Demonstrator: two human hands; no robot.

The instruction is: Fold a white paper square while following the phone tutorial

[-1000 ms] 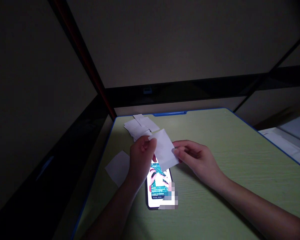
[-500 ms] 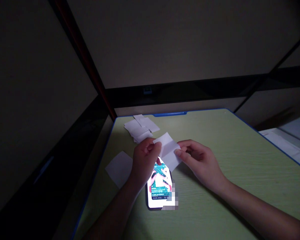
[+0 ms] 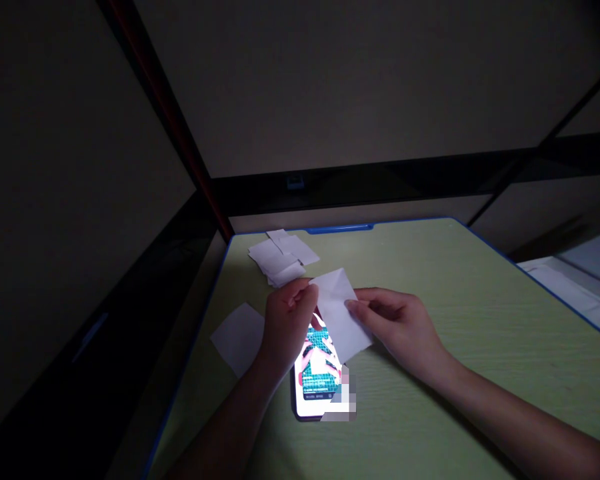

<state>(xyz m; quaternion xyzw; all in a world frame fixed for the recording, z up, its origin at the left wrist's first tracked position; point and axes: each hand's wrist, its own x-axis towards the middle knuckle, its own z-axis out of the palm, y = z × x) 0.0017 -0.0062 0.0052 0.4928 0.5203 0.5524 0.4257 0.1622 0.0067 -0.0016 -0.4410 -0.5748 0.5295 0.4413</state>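
Between my hands is a small white sheet of paper [image 3: 341,317], with faint creases near its upper corner. My left hand [image 3: 289,327] pinches its left edge between thumb and fingers. At the right edge, my right hand [image 3: 397,325] grips it with the thumb on top and the fingers behind. Below the paper lies a lit phone [image 3: 310,407], its screen showing a picture of hands over a green grid. The paper and my left hand cover part of the phone. Another white sheet [image 3: 239,337] lies flat left of my left hand, partly hidden by it.
A loose pile of white paper pieces [image 3: 279,259] sits toward the back left of the light green table [image 3: 480,320]. The table has a blue edge, with a blue strip [image 3: 341,229] at the back. Dark panelled walls stand close behind and at the left.
The paper has opened out from a bent, folded shape to a flatter one and reaches lower. My right hand has shifted slightly down and to the right along it.
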